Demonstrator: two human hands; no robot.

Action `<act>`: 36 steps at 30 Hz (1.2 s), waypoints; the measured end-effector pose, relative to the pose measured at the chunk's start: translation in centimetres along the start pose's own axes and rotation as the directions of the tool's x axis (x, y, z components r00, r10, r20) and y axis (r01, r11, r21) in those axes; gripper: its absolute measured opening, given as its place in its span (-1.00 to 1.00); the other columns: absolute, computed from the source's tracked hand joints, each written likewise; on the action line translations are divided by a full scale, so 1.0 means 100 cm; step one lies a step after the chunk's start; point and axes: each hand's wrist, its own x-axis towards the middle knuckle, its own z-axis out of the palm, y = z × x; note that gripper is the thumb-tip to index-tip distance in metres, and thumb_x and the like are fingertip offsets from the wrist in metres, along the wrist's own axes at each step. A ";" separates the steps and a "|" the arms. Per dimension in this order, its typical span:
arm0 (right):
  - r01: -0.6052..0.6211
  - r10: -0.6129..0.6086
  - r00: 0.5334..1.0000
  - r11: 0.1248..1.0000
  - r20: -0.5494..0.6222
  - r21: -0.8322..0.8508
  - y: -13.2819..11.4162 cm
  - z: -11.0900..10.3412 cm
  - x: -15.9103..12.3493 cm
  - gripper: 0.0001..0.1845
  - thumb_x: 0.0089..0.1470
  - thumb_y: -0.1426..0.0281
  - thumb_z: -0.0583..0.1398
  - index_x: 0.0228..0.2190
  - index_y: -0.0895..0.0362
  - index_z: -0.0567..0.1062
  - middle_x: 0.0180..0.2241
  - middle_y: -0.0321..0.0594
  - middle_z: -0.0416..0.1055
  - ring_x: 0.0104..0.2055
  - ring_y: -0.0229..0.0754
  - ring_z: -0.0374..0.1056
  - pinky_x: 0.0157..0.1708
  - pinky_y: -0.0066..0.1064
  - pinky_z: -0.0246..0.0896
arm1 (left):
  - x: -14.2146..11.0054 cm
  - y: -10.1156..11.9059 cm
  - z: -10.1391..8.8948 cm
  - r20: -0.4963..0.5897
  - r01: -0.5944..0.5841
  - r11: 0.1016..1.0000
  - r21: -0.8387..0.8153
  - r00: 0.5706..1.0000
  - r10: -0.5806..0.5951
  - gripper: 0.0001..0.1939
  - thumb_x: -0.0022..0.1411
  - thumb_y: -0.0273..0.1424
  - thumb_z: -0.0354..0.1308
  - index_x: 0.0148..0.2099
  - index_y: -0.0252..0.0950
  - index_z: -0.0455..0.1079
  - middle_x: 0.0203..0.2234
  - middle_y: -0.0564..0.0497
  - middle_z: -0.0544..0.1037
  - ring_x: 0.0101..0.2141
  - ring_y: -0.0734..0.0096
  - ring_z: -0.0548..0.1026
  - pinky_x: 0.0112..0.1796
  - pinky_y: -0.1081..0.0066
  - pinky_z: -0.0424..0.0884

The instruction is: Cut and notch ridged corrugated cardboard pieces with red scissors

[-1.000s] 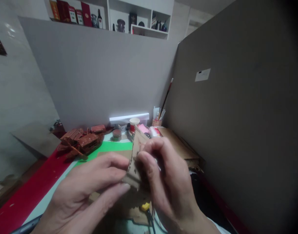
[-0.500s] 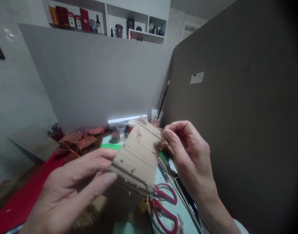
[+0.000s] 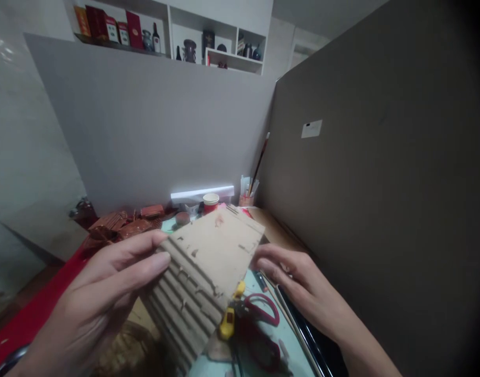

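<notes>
My left hand (image 3: pixel 106 288) pinches a piece of corrugated cardboard (image 3: pixel 212 246) by its left edge, thumb on top. The cardboard is tilted above the table; its far part is smooth, and bare ridges with torn paper scraps show on the near part. By the right edge, my right hand (image 3: pixel 290 272) has its fingers curled and close together. Anything between those fingertips is hidden. Below the cardboard lie red-handled scissors (image 3: pixel 277 314), partly in shadow, and a yellow utility knife (image 3: pixel 227 324).
A dark pen (image 3: pixel 260 281) and a long black glossy object (image 3: pixel 308 335) lie on the right. Behind stand a paper cup (image 3: pixel 211 199) and a holder (image 3: pixel 246 200) with a brush. Reddish-brown pieces (image 3: pixel 122 225) are piled left. Grey panels (image 3: pixel 165 115) enclose the back and right.
The cardboard has turned and tilted, so its ridged near part now shows. My right hand has moved down from the upper right edge. My left hand keeps its hold.
</notes>
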 end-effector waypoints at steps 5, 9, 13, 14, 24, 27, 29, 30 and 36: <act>0.137 -0.080 0.952 0.974 -0.296 0.178 -0.034 0.019 -0.022 -0.82 0.27 0.40 0.22 -0.40 0.03 0.54 -0.47 -0.42 0.50 -0.46 -0.34 0.37 -0.45 -0.55 0.21 | 0.004 -0.001 0.001 0.118 -0.039 0.997 0.072 0.993 0.031 -0.82 0.13 -0.19 0.42 -0.17 0.01 0.64 -0.35 0.16 0.68 -0.32 0.37 0.60 -0.33 0.57 0.53; 0.337 -0.291 0.783 0.941 -0.550 -0.018 -0.046 0.035 -0.030 -0.85 0.17 0.55 0.28 -0.28 0.05 0.49 -0.40 -0.32 0.46 -0.39 -0.26 0.35 -0.39 -0.45 0.27 | 0.001 0.003 0.004 0.134 -0.066 0.990 0.122 0.990 0.050 -0.90 0.23 -0.26 0.35 -0.18 -0.05 0.63 -0.36 0.17 0.68 -0.36 0.44 0.56 -0.36 0.60 0.48; 0.440 -0.456 0.752 0.885 -0.475 -0.153 -0.049 0.049 -0.022 -0.74 0.13 0.56 0.30 -0.13 0.11 0.49 -0.28 -0.17 0.46 -0.28 -0.16 0.36 -0.29 -0.31 0.36 | -0.001 0.001 0.002 0.184 -0.075 0.989 0.124 0.982 0.051 -0.92 0.27 -0.26 0.32 -0.19 -0.06 0.62 -0.32 0.17 0.67 -0.29 0.41 0.56 -0.26 0.54 0.49; 0.447 -0.465 0.751 0.881 -0.469 -0.156 -0.049 0.052 -0.020 -0.76 0.14 0.57 0.27 -0.14 0.12 0.50 -0.29 -0.17 0.45 -0.29 -0.17 0.36 -0.32 -0.32 0.36 | -0.001 0.000 0.001 0.210 -0.065 0.988 0.137 0.977 0.035 -0.92 0.26 -0.24 0.33 -0.20 -0.04 0.63 -0.38 0.17 0.65 -0.32 0.41 0.55 -0.30 0.55 0.48; 0.436 -0.530 0.693 0.848 -0.489 -0.301 -0.047 0.062 -0.016 -0.82 0.15 0.64 0.18 -0.26 0.14 0.45 -0.38 -0.19 0.42 -0.38 -0.20 0.30 -0.39 -0.34 0.26 | -0.006 -0.001 0.000 0.189 -0.206 0.945 0.254 0.969 0.160 -0.85 0.27 -0.32 0.33 -0.12 0.04 0.62 -0.32 0.23 0.69 -0.32 0.38 0.63 -0.29 0.53 0.53; 0.404 -0.439 0.777 0.898 -0.452 -0.176 -0.051 0.056 -0.016 -0.82 0.20 0.64 0.14 -0.35 0.14 0.41 -0.41 -0.21 0.39 -0.36 -0.22 0.32 -0.35 -0.36 0.25 | -0.008 -0.002 -0.002 0.222 -0.235 0.916 0.325 0.961 0.168 -0.86 0.30 -0.25 0.30 -0.09 0.04 0.62 -0.27 0.23 0.70 -0.29 0.41 0.62 -0.28 0.59 0.50; 0.323 -0.298 0.848 0.946 -0.438 -0.018 -0.052 0.052 -0.016 -0.79 0.25 0.58 0.13 -0.41 0.12 0.38 -0.43 -0.26 0.36 -0.39 -0.25 0.31 -0.39 -0.41 0.23 | -0.008 -0.002 -0.003 0.248 -0.259 0.887 0.382 0.954 0.171 -0.83 0.31 -0.23 0.29 -0.05 0.07 0.62 -0.23 0.24 0.70 -0.25 0.43 0.62 -0.25 0.63 0.48; 0.275 -0.228 0.869 0.960 -0.438 0.046 -0.052 0.049 -0.015 -0.78 0.28 0.53 0.13 -0.43 0.11 0.37 -0.44 -0.29 0.35 -0.41 -0.26 0.30 -0.42 -0.44 0.21 | -0.008 -0.002 -0.002 0.261 -0.279 0.871 0.405 0.948 0.182 -0.81 0.31 -0.23 0.29 -0.04 0.08 0.61 -0.21 0.25 0.70 -0.23 0.44 0.61 -0.21 0.64 0.47; 0.074 0.022 0.828 0.986 -0.561 0.148 -0.025 0.028 -0.011 -0.83 0.26 0.37 0.22 -0.40 0.10 0.46 -0.46 -0.34 0.35 -0.43 -0.26 0.21 -0.46 -0.44 0.07 | -0.009 0.015 0.007 0.205 -0.228 0.911 0.342 0.965 0.165 -0.87 0.30 -0.26 0.29 -0.13 0.00 0.65 -0.35 0.23 0.67 -0.32 0.47 0.57 -0.33 0.64 0.42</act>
